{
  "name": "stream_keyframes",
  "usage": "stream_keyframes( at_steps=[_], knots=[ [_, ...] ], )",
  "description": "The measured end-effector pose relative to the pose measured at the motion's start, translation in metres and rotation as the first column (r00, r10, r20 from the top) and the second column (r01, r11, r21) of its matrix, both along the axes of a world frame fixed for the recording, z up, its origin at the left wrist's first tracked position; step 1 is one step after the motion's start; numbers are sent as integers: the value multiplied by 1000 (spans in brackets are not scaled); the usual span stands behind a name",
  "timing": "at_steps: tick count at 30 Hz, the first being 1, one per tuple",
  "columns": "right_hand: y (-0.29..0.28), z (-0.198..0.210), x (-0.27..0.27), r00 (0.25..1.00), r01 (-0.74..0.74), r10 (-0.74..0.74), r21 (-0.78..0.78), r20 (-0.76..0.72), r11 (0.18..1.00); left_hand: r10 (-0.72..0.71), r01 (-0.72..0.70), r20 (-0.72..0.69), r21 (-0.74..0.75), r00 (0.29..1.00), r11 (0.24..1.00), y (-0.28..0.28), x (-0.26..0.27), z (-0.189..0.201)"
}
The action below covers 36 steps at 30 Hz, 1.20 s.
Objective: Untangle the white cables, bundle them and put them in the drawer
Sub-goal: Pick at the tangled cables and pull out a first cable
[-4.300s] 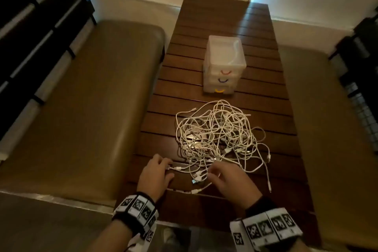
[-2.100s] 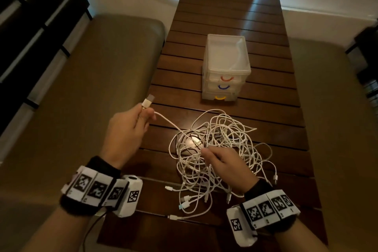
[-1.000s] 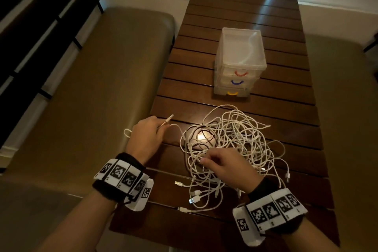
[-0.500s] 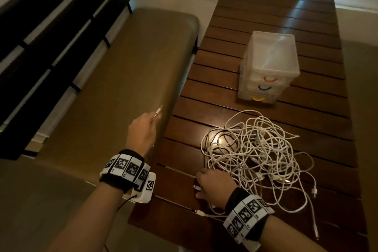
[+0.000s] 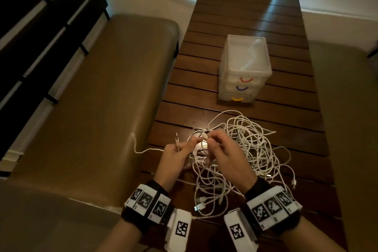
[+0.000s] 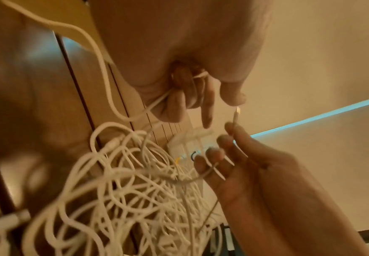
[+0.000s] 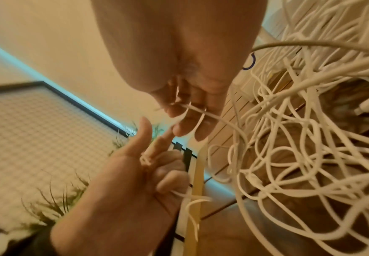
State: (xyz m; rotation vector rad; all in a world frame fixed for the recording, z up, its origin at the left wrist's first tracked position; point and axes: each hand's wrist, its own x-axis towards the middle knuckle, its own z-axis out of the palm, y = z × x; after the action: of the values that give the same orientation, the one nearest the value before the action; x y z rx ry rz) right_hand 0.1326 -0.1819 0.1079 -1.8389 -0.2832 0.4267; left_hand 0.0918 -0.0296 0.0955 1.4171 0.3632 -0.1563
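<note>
Both hands were raised over the slatted wooden table (image 5: 235, 26); the left hand (image 5: 173, 159) and the right hand (image 5: 227, 157) each pinched thin strands of the looped white cables (image 5: 245, 149), just before the translucent plastic drawer unit (image 5: 245, 63).

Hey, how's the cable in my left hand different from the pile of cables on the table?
The cable in the left hand is a single strand, its plug sticking up above the fingers; the pile is many strands knotted together. The cable trails left over the table edge toward the bench; the pile lies on the table before the drawers. Both are white and thin.
</note>
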Motion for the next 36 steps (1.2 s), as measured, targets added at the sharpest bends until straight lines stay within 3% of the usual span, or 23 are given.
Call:
stream_keyframes(
  at_steps=[2, 5, 9, 14, 19, 22, 25, 28, 31, 33, 36],
  knots=[
    [-1, 5, 1, 999, -11, 13, 50, -39, 999, -55, 55, -3, -17, 998, 998, -14, 2, 4],
    [-6, 4, -1, 1000, -19, 18, 52, 22, 998, -121, 118, 31, 86, 992, 989, -29, 5, 6],
    [-16, -6, -4, 998, 50, -47, 82, -38, 995, -106, 98, 31, 197, 994, 975, -31, 9, -4],
    [-19, 0, -2, 1000, 7, -5, 76, -30, 997, -64, 58, 43, 119, 997, 991, -29, 14, 0],
    [-20, 2, 2, 998, -34, 39, 95, -51, 995, 151, -148, 128, -27, 980, 989, -24, 18, 23],
    [-29, -2, -2, 992, -115, 117, 31, -57, 993, 282, -259, 136, -167, 950, 951, -8, 26, 46],
    [-32, -4, -5, 988, -155, 155, -35, -19, 987, 298, -234, 187, -302, 936, 924, 8, 32, 63],
    [-27, -3, 3, 952, -232, 278, -294, 128, 927, 320, -225, 238, -355, 917, 907, 12, 29, 69],
    [-26, 0, 12, 909, -203, 346, -477, 232, 855, 373, -246, 254, -421, 892, 873, 18, 26, 75],
    [-28, 0, 14, 893, -182, 369, -544, 257, 819, 377, -283, 269, -328, 886, 901, 26, 24, 79],
    [-27, -2, 11, 886, -156, 371, -575, 279, 803, 188, -220, 313, 73, 931, 973, 27, 21, 76]
  ],
)
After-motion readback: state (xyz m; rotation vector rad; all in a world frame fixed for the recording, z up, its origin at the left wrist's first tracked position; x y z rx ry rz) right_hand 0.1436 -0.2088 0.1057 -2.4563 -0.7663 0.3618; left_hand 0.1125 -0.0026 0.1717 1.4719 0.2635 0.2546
